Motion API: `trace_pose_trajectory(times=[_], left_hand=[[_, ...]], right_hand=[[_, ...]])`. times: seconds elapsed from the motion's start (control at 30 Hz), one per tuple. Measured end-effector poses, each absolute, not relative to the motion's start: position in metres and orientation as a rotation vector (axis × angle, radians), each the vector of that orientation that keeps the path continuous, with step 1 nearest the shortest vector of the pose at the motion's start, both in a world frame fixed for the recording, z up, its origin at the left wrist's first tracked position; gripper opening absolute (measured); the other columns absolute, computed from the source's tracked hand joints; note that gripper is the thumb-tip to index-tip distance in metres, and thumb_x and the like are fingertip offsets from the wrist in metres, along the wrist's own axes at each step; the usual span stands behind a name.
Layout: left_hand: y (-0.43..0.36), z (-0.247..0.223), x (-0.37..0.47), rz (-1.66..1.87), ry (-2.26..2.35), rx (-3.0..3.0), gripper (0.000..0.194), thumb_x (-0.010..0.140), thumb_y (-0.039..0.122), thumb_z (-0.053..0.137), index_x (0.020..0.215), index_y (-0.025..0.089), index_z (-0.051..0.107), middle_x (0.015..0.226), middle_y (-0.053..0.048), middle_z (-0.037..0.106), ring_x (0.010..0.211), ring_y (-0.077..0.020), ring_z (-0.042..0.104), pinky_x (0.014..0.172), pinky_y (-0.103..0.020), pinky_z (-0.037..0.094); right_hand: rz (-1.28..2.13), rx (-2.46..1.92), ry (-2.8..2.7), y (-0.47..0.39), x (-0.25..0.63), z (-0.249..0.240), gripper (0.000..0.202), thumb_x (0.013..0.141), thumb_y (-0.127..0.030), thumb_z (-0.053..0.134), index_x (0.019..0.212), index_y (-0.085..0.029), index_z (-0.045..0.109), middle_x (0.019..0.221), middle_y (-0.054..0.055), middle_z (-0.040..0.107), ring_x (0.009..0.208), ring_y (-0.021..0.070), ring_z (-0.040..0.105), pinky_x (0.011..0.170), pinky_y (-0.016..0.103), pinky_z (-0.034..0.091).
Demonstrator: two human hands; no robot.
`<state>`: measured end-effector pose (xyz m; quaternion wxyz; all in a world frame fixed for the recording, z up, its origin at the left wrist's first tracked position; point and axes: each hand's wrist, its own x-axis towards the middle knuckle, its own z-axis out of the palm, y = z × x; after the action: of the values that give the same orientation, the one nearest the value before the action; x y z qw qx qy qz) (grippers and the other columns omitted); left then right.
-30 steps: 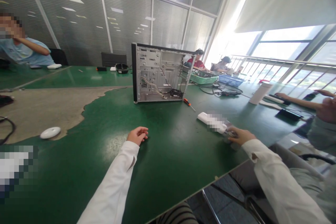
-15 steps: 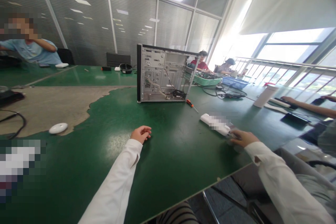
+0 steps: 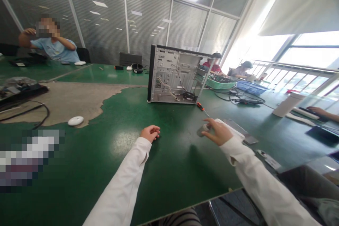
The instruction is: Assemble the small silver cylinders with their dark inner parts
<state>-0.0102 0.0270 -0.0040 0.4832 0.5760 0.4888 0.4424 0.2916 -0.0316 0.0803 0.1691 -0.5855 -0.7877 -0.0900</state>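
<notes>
My left hand point(image 3: 150, 133) rests on the green table, fingers loosely curled and apart from the thumb, with nothing seen in it. My right hand point(image 3: 218, 132) is raised a little over the table, thumb and fingers closed around a small grey, partly see-through piece point(image 3: 202, 130); its kind cannot be made out. Behind that hand lies a white, box-like item point(image 3: 234, 132), partly hidden by it. An open computer case point(image 3: 176, 74) stands ahead, its inside with loose cables showing. Beside its lower right corner lies an orange and black screwdriver point(image 3: 201, 107).
A white oval mouse point(image 3: 75, 120) lies left, near torn brown covering point(image 3: 71, 99). Green point(image 3: 221, 84) and blue point(image 3: 251, 87) baskets, a power tool point(image 3: 247, 102) and a white bottle point(image 3: 288, 105) are on the right. Other people sit around the table.
My right hand has risen and moved left from the white item's near end, now with the small grey piece in it. My left hand stays resting on the table. The view has turned left.
</notes>
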Motion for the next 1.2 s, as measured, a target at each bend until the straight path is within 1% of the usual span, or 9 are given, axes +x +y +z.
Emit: trace_pose_trajectory(times=[0.2, 0.33, 0.4, 0.47, 0.57, 0.63, 0.83, 0.97, 1.2], left_hand=[[0.027, -0.005, -0.018, 1.215, 1.275, 1.397, 0.026, 0.059, 0.007, 0.048, 0.083, 0.014, 0.057, 0.071, -0.003, 0.062, 0.058, -0.0107, 0.058, 0.047, -0.019, 0.045], [0.032, -0.004, -0.027, 1.378, 1.363, 1.344, 0.022, 0.066, 0.017, 0.051, 0.088, 0.015, 0.056, 0.078, -0.005, 0.063, 0.073, -0.0143, 0.058, 0.062, -0.025, 0.048], [0.035, -0.005, -0.028, 1.405, 1.378, 1.317, 0.020, 0.068, 0.017, 0.050, 0.087, 0.016, 0.056, 0.081, -0.005, 0.063, 0.077, -0.0148, 0.058, 0.068, -0.026, 0.047], [0.036, -0.005, -0.028, 1.411, 1.359, 1.335, 0.019, 0.068, 0.016, 0.051, 0.086, 0.017, 0.057, 0.082, -0.004, 0.063, 0.079, -0.0146, 0.058, 0.074, -0.028, 0.046], [0.036, -0.004, -0.026, 1.385, 1.326, 1.395, 0.020, 0.067, 0.012, 0.050, 0.085, 0.017, 0.057, 0.080, -0.003, 0.063, 0.079, -0.0140, 0.057, 0.077, -0.028, 0.044], [0.034, -0.003, -0.024, 1.348, 1.337, 1.436, 0.024, 0.065, 0.009, 0.048, 0.086, 0.017, 0.056, 0.079, -0.003, 0.062, 0.078, -0.0138, 0.057, 0.075, -0.027, 0.045], [0.026, 0.001, -0.020, 1.221, 1.398, 1.752, 0.039, 0.057, 0.004, 0.048, 0.094, 0.017, 0.053, 0.090, -0.004, 0.058, 0.079, -0.0157, 0.055, 0.068, -0.027, 0.044], [0.023, 0.002, -0.018, 1.203, 1.394, 1.846, 0.042, 0.057, 0.009, 0.054, 0.098, 0.017, 0.050, 0.096, -0.006, 0.056, 0.082, -0.0176, 0.054, 0.073, -0.030, 0.044], [0.026, -0.003, -0.016, 1.189, 1.414, 1.910, 0.043, 0.060, 0.022, 0.060, 0.101, 0.016, 0.049, 0.097, -0.008, 0.054, 0.083, -0.0190, 0.054, 0.076, -0.033, 0.044]], right_hand=[[-0.071, -1.351, -2.292, 0.006, 0.157, 0.058, 0.050, 0.065, -0.038, 0.053, 0.107, -0.016, 0.037, 0.079, 0.004, 0.060, 0.076, 0.0202, 0.054, 0.072, 0.032, 0.037], [-0.041, -1.280, -2.232, 0.028, 0.117, 0.033, 0.043, 0.066, -0.034, 0.052, 0.102, -0.015, 0.040, 0.078, 0.006, 0.059, 0.074, 0.0212, 0.054, 0.070, 0.033, 0.039], [0.009, -1.273, -2.157, 0.034, 0.112, 0.016, 0.041, 0.067, -0.034, 0.051, 0.102, -0.016, 0.040, 0.082, 0.007, 0.058, 0.075, 0.0216, 0.054, 0.069, 0.034, 0.040], [0.079, -1.232, -2.111, 0.037, 0.114, 0.000, 0.051, 0.067, -0.036, 0.052, 0.111, -0.016, 0.035, 0.090, 0.009, 0.057, 0.079, 0.0231, 0.054, 0.069, 0.036, 0.041], [0.181, -1.146, -2.135, 0.038, 0.126, -0.019, 0.074, 0.063, -0.035, 0.055, 0.124, -0.015, 0.019, 0.098, 0.011, 0.053, 0.088, 0.0247, 0.052, 0.074, 0.040, 0.041], [0.225, -1.124, -2.145, 0.036, 0.136, -0.026, 0.077, 0.064, -0.033, 0.055, 0.127, -0.016, 0.013, 0.099, 0.010, 0.052, 0.089, 0.0240, 0.051, 0.077, 0.042, 0.041], [0.256, -1.127, -2.125, 0.033, 0.154, -0.031, 0.060, 0.066, -0.026, 0.049, 0.121, -0.017, 0.027, 0.102, 0.010, 0.051, 0.091, 0.0216, 0.049, 0.082, 0.041, 0.039], [0.231, -1.152, -2.208, 0.035, 0.156, -0.027, 0.051, 0.066, -0.024, 0.048, 0.114, -0.015, 0.036, 0.102, 0.011, 0.053, 0.094, 0.0229, 0.047, 0.081, 0.041, 0.039], [0.177, -1.188, -2.315, 0.033, 0.156, -0.016, 0.043, 0.068, -0.025, 0.047, 0.109, -0.014, 0.043, 0.107, 0.012, 0.051, 0.098, 0.0235, 0.044, 0.079, 0.039, 0.039]])
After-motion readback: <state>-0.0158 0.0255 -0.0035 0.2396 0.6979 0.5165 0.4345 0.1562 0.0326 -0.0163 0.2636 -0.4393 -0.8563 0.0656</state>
